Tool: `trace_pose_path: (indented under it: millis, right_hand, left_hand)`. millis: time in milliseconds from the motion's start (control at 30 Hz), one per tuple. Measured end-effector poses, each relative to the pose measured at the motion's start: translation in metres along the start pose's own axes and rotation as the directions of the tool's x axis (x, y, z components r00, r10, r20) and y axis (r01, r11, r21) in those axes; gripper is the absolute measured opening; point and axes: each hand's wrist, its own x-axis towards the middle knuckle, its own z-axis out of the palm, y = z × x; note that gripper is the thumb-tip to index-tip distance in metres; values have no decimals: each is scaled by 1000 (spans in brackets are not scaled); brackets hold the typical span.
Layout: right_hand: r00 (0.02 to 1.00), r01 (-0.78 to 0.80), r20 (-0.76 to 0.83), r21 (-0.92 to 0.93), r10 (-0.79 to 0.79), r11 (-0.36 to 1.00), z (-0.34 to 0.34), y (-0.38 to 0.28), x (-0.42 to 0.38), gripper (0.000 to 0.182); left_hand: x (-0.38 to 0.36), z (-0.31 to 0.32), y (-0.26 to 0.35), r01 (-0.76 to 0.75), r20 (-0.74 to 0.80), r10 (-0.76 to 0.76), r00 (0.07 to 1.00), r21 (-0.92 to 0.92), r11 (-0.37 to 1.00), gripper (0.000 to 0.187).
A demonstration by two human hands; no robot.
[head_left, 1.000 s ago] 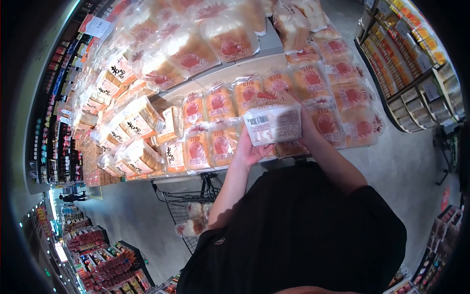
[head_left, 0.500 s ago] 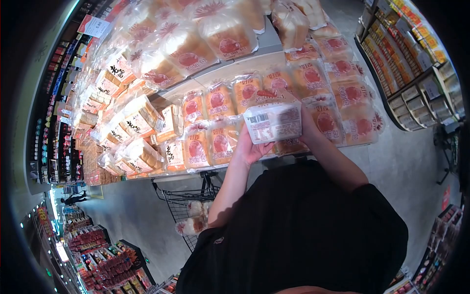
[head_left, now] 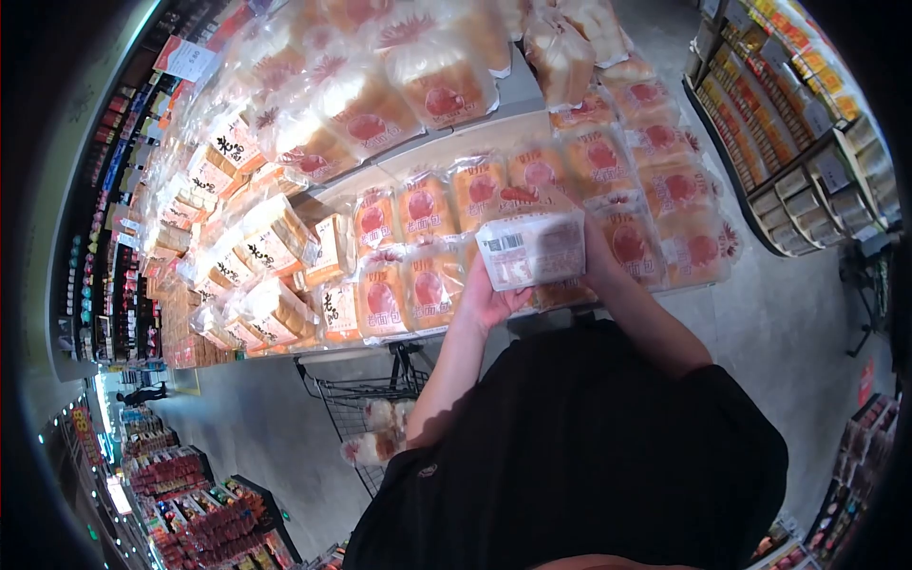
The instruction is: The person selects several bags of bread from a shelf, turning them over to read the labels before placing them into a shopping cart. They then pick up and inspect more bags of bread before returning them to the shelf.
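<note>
Between my two hands is a packaged loaf of bread (head_left: pixel 541 249), its white end with a barcode and printed label facing me. My left hand (head_left: pixel 493 300) grips it from the lower left, thumb and fingers around the edge. Along its right side my right hand (head_left: pixel 597 249) is closed on it, the fingers partly hidden. Under and beyond it, bagged loaves with red round prints (head_left: pixel 432 282) lie in rows on the display table (head_left: pixel 475 142).
To the left are stacked bread packs with black lettering (head_left: pixel 271 247). More bagged loaves (head_left: pixel 366 109) fill the raised tier. Below the table edge stands a wire shopping cart (head_left: pixel 356 389) with bagged bread inside. Shelves of goods (head_left: pixel 779 123) stand at right. A distant person (head_left: pixel 142 394) is at left.
The held loaf has dropped slightly in view and its end face has tilted a little. Both hands keep their hold on it.
</note>
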Motion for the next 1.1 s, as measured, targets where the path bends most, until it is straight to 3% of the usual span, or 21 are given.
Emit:
trace_pose_path:
  millis: [67,167,267,300,400,467,533,567,600,667,700,800,900,1000,1067,1100]
  right_hand:
    - [999,-7,51,90,3,996,2,-2,0,51]
    - [994,-35,110,157,18,987,8,-8,1,52]
    - [996,88,-12,95,-87,992,13,-15,-4,54]
    - [938,342,79,-40,-338,939,14,-10,-8,56]
    - [890,358,-205,-234,-406,904,10,-10,-18,58]
    - [980,189,-42,-76,-192,979,-8,-13,-21,58]
    - [995,-27,99,11,26,1000,-30,-17,-29,58]
    - [979,-143,148,26,137,989,-41,-19,-34,59]
    - [972,-179,161,46,170,983,-51,-21,-38,59]
    - [976,-175,147,93,160,980,-71,-23,-46,59]
    - [986,-131,120,121,117,984,-81,-23,-48,60]
    - [999,4,31,202,-11,979,-111,-31,-53,60]
    - [988,149,18,104,-151,983,-143,-52,-54,59]
    - [904,261,-255,-310,-344,914,-134,-92,-51,59]
    - [856,262,-245,-555,-456,790,-145,-116,-37,64]
    - [832,250,-227,-663,-507,706,-151,-128,-29,67]
  left_hand:
    - [-1,3,-1,0,-9,0,1000,22,1000,65]
    - [2,-4,-2,36,128,-27,991,-69,997,63]
    - [4,-5,-8,-39,98,45,994,-58,998,61]
    - [8,-10,-8,-49,113,53,992,-40,998,57]
    - [10,8,-11,-136,58,138,989,-33,990,57]
    - [21,-8,-5,-70,238,98,966,-123,990,51]
    - [35,-24,4,48,400,20,916,-158,986,48]
    - [45,-24,15,59,334,-37,942,-57,997,45]
    - [51,-25,15,-91,279,39,960,176,980,46]
    - [50,-8,11,-316,225,223,948,608,729,50]
    - [39,45,15,-341,327,173,929,577,743,56]
    - [77,48,29,-443,437,153,886,704,555,54]
    - [107,78,34,-443,355,282,891,814,375,41]
    - [141,120,25,-405,327,396,858,905,132,44]
    - [156,159,9,-373,335,448,829,928,-5,53]
    - [174,164,2,-357,316,403,859,934,29,57]
